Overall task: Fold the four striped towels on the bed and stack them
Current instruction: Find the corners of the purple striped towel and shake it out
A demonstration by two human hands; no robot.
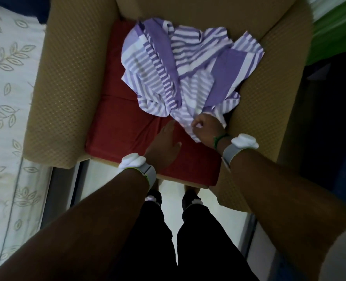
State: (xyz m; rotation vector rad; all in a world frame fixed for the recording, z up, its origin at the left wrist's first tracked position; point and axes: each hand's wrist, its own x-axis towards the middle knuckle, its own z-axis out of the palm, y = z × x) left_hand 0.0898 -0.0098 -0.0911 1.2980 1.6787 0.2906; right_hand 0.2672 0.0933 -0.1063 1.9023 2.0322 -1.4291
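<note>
A crumpled heap of purple-and-white striped towels (186, 72) lies on the red seat cushion (119, 126) of a tan armchair. My right hand (207, 128) pinches the near edge of the heap, fingers closed on the striped cloth. Just left of that edge, my left hand (165, 145) rests flat on the red cushion, fingers apart and holding nothing. How many towels are in the heap cannot be told. Both wrists wear grey bands with white pads.
The tan armchair's arms (66, 88) flank the cushion left and right. A bed with a white leaf-patterned cover (8, 118) runs along the left. A green surface (334, 31) shows at the top right. My legs and feet stand on pale floor (172, 187) before the chair.
</note>
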